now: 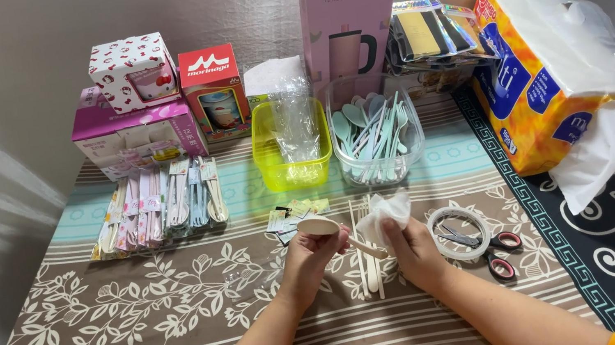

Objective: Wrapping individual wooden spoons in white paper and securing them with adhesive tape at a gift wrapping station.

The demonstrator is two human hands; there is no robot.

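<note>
My left hand (312,258) grips a cream plastic spoon (323,227) by its handle, bowl pointing left and up. My right hand (411,246) pinches a crumpled white tissue (382,212) against the spoon's handle end. Beneath both hands, cream chopsticks and a fork (368,266) lie lengthwise on the patterned tablecloth. Small printed paper slips (287,216) lie just beyond the spoon.
A clear tub (416,148) of pastel cutlery and a yellow tub (266,163) with plastic sleeves stand behind. Packed cutlery sets (159,205) lie at left. Tape roll (457,232) and scissors (496,253) at right; a large tissue pack (548,66); boxes along the wall.
</note>
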